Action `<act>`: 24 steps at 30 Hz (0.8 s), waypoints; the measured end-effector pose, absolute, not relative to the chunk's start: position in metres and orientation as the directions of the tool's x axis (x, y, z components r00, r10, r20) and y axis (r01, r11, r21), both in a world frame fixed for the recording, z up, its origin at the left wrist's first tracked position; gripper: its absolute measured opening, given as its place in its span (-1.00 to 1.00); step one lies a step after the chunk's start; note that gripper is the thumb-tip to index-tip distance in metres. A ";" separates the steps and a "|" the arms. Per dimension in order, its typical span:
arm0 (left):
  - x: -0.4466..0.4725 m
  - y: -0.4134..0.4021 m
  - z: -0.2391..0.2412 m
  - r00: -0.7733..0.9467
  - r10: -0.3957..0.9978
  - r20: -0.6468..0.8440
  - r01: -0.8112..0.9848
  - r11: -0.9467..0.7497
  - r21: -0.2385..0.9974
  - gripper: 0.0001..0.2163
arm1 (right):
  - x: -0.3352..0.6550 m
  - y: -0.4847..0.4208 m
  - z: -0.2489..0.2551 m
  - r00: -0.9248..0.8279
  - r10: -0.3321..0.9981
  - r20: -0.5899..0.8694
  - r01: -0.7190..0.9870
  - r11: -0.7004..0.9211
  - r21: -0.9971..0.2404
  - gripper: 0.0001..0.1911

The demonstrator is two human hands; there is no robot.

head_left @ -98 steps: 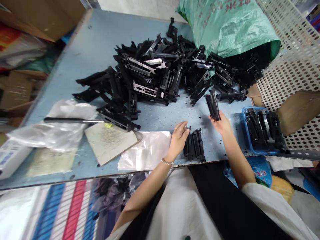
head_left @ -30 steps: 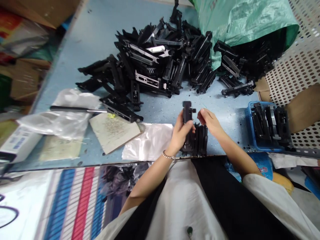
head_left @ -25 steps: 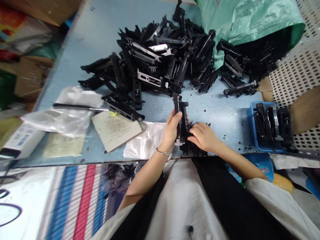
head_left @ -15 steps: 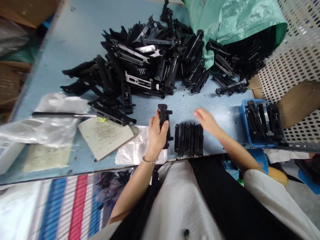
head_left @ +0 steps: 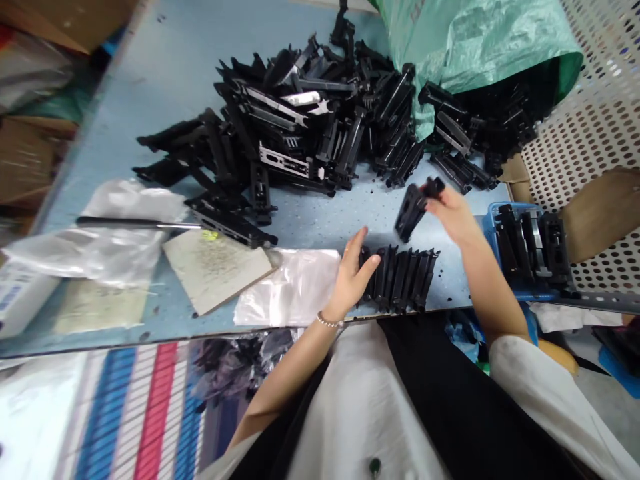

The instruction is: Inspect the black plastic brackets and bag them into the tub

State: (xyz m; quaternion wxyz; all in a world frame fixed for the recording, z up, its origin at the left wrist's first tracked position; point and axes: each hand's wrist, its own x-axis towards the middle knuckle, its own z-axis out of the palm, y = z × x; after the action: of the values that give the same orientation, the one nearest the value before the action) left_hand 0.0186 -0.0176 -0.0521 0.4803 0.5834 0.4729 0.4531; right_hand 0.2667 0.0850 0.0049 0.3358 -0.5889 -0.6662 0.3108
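A row of black slotted plastic parts (head_left: 400, 280) stands side by side at the table's front edge. At its left end is my left hand (head_left: 351, 277), thumb and fingers apart, touching or nearly touching the nearest part. My right hand (head_left: 453, 213) pinches one long black plastic part (head_left: 411, 212), held tilted above the table just behind the row; it is slightly blurred. Farther back lies a big heap of similar black parts (head_left: 300, 127). More of them spill from a green woven bag (head_left: 485, 53) at the back right.
At the right, a blue basket (head_left: 493, 233) holds several black parts beside a perforated white panel (head_left: 610, 120). Clear plastic bags (head_left: 300, 283) lie left of my left hand. Beyond them are a stained board (head_left: 215, 273) and a black-handled screwdriver (head_left: 120, 223).
My left hand has brought its part against the row and loosened its fingers; the row sits farther right. My right hand, empty before, now holds a part; one near the bag is gone.
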 end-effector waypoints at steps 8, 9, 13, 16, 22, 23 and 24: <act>0.033 -0.004 -0.010 0.365 0.897 -0.248 -0.201 0.336 0.920 -0.52 | 0.215 0.007 0.020 -0.096 0.967 0.238 0.482 0.254 -0.839 -0.66; 0.036 -0.007 -0.012 0.338 0.905 -0.258 -0.218 0.342 0.914 -0.52 | 0.214 0.006 0.022 -0.089 0.965 0.248 0.507 0.258 -0.822 -0.64; 0.043 -0.014 -0.020 0.214 0.950 -0.228 -0.169 0.266 0.949 -0.54 | 0.204 0.014 0.013 -0.152 0.988 -0.012 0.307 0.035 -0.951 -0.49; 0.039 -0.010 -0.021 0.119 0.969 -0.216 -0.147 0.232 0.962 -0.52 | 0.196 0.017 0.006 -0.295 0.936 -0.191 0.090 -0.172 -0.981 -0.40; 0.018 0.004 -0.010 0.138 0.915 -0.380 -0.397 0.403 0.825 -0.47 | 0.184 -0.015 0.004 -0.546 0.834 0.083 0.482 0.393 -0.783 -0.59; 0.018 0.004 -0.008 0.162 0.904 -0.396 -0.405 0.427 0.809 -0.48 | 0.180 -0.021 0.001 -0.584 0.805 0.103 0.518 0.467 -0.716 -0.65; 0.019 0.002 -0.007 0.171 0.899 -0.404 -0.406 0.438 0.802 -0.49 | 0.177 -0.026 -0.003 -0.600 0.792 0.109 0.533 0.498 -0.684 -0.68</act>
State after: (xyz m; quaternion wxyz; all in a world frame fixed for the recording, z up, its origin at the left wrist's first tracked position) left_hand 0.0188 0.0025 -0.0068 0.7155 0.2711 0.4548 0.4557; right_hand 0.1767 -0.0260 -0.0029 0.2102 -0.3947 -0.8396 0.3083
